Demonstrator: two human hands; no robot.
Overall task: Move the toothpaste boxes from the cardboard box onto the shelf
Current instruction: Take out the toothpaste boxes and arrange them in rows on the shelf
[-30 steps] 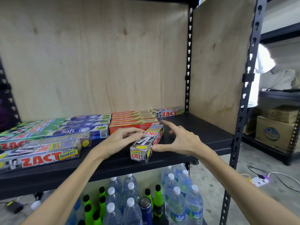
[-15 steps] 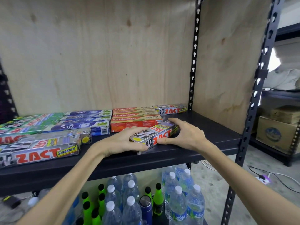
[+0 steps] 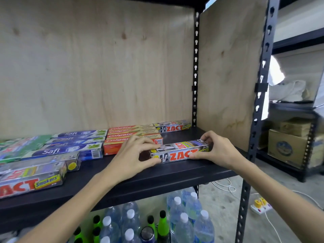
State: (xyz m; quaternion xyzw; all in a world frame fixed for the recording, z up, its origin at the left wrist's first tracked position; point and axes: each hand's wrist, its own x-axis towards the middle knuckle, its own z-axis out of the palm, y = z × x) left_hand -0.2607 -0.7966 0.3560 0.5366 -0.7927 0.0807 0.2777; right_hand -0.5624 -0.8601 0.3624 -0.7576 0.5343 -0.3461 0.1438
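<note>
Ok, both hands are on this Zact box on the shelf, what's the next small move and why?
Probably let go: the Zact box already lies flat on the shelf, lengthwise beside the Colgate boxes, with left hand and right hand gripping its ends.

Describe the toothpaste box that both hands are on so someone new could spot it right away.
Find the black shelf backed by plywood and look at its right front. The silver ZACT box lies there lengthwise, left hand and right hand pinching its ends. Unlike the other ZACT boxes, it lies alone, in front of the red Colgate boxes.
</note>
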